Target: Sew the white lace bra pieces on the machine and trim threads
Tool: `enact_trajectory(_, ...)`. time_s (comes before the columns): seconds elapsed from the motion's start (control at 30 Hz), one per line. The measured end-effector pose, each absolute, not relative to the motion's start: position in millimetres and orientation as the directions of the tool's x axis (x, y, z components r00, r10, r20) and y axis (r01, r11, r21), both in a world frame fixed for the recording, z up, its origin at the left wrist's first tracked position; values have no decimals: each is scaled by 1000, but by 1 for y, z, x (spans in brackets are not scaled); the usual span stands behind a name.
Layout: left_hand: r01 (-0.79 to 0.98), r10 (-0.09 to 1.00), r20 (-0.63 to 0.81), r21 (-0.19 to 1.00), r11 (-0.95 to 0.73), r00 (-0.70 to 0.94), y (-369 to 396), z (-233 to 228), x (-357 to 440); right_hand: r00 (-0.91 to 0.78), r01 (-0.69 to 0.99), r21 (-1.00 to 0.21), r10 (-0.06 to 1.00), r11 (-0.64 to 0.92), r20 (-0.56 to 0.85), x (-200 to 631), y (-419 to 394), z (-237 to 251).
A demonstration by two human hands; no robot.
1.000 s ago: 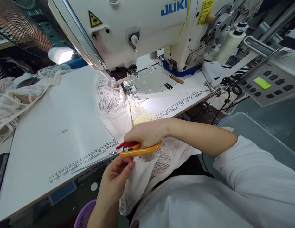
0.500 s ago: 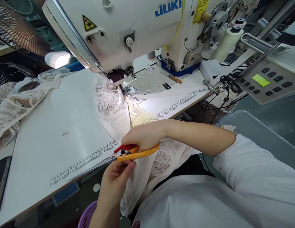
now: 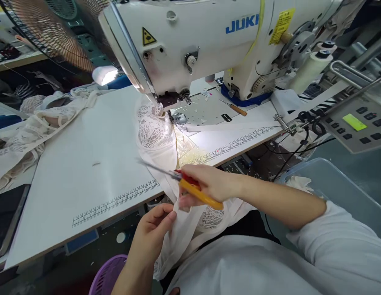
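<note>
Nearest me, the white lace garment (image 3: 182, 233) lies across my lap, a white band rising from it to the table edge. My left hand (image 3: 152, 229) is closed in a pinch, thumb and forefinger gripping the edge of the band, much as half a second ago. My right hand (image 3: 210, 184) is curled around the handles of the orange-and-red scissors (image 3: 201, 194). Change noted: the blades earlier pointed down and left, directly above my left fingertips, over the table edge; they now point up and left, clear of those fingers, over fabric on the table (image 3: 80, 176). They are blurred; I cannot tell how far apart they stand. Beyond, a lace cup (image 3: 155, 131) sits below the sewing machine head (image 3: 208, 37), unmoved on the table. Far left, the pile of lace pieces (image 3: 52, 123) also remains in place.
</note>
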State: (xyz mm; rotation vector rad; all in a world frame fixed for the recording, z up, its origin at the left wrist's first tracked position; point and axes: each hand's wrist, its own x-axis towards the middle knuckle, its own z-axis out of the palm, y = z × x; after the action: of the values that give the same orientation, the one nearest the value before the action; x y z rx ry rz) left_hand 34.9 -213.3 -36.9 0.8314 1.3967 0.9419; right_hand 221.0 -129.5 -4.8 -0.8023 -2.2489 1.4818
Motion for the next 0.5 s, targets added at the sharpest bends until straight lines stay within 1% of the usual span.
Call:
enact_trajectory(0.03,-53,906,-421,907,419,-43,-214,-36,34,-766,294,-912,642,287,-45,228,-137,-8)
enact_trajectory(0.07,-57,906,-421,906,419,-35,-214,-36,32,-767,305,-903,640,303,-44,235,-144,-12)
enact_trajectory(0.1,-64,907,-420,906,418,-30,-215,-36,30,-799,334,-883,596,331,-79,241,-151,-16)
enact_trajectory(0.17,-79,907,-419,906,416,-32,-215,-36,26,-845,421,-824,494,379,-205,253,-165,-26)
enact_trajectory(0.23,-80,905,-425,903,422,-19,-216,-36,23,-844,496,-773,429,396,-322,260,-176,-35)
enact_trajectory(0.27,-74,901,-434,898,433,-2,-216,-36,23,-835,522,-756,420,395,-356,262,-180,-39)
enact_trajectory(0.33,-65,895,-447,892,447,14,-217,-36,25,-817,551,-739,432,389,-381,263,-185,-43)
enact_trajectory(0.5,-53,893,-447,894,445,-42,-221,-35,33,-794,581,-696,481,422,-372,251,-184,-41)
